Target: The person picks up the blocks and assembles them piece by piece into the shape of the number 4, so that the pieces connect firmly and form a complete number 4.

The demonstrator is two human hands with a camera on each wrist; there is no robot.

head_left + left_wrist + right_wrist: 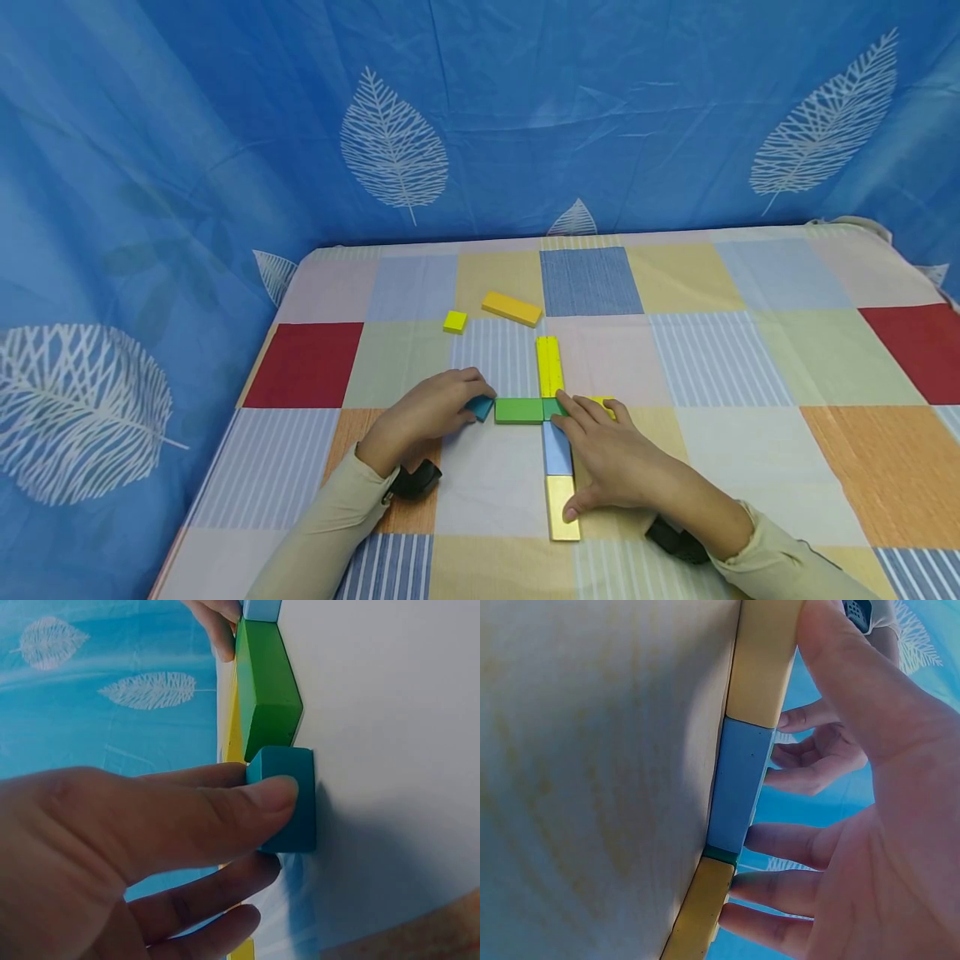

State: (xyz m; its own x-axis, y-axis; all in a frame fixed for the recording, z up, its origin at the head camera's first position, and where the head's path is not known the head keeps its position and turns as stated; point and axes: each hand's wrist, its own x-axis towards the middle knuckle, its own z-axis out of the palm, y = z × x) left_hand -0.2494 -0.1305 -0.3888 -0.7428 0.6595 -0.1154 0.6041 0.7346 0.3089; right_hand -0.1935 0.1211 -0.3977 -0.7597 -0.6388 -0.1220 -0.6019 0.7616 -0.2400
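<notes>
Between thumb and fingers, my left hand (435, 408) pinches a teal block (289, 799), just off the left end of a long green block (518, 411). Spread over the joined blocks is my right hand (618, 454). Its fingertips touch around a small green block (552, 408) at the centre, and its thumb rests at a pale gold block (561, 500). A light blue block (557, 450) lies between those two. Above the centre stretches a yellow block (549, 367). Another yellow block (603, 403) on the right is partly hidden by the right fingers.
Farther back on the patchwork cloth (750, 350) lie an orange-yellow block (512, 308) and a small yellow cube (454, 322). A blue curtain (487, 125) with white leaf prints hangs behind the table and along its left side.
</notes>
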